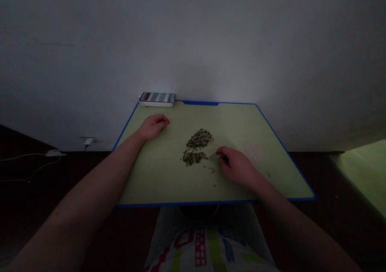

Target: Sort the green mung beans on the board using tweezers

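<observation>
My right hand (pixel 237 165) is closed in a pinch on a small thin pale piece (pixel 213 156) with a pointed tip; its exact kind I cannot make out. That tip reaches the right end of a small heap of dark beans or seeds (pixel 193 158). Just beyond lies a larger heap of the same dark grains (pixel 199 139), with paler bits mixed in. A few loose grains are scattered nearer to me. On the left of the board, my left hand (pixel 154 126) rests with its fingers curled, and nothing shows in it.
A pale, fine-grained patch (pixel 251 149) spreads right of my right hand. A phone-like device (pixel 157 97) lies on a white box (pixel 157 103) at the board's back left corner. The blue-edged tabletop (pixel 163 175) stands against a grey wall (pixel 193 43).
</observation>
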`<action>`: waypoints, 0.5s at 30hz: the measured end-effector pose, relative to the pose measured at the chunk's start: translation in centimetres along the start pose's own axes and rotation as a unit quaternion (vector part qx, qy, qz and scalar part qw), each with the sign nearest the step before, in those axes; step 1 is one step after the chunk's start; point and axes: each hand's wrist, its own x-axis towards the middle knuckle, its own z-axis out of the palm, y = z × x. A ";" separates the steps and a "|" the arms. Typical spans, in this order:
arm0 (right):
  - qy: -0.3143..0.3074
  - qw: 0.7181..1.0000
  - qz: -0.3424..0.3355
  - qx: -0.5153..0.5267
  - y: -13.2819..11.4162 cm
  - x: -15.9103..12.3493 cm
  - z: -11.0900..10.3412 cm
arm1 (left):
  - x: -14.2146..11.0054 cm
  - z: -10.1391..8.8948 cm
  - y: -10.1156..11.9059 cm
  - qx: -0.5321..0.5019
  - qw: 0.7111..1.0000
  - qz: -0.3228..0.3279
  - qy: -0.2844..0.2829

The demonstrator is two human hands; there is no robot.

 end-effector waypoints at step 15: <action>-0.002 1.000 0.005 0.009 -0.4 0.4 -0.1 | 0.0 0.0 0.1 -0.007 1.000 0.010 0.001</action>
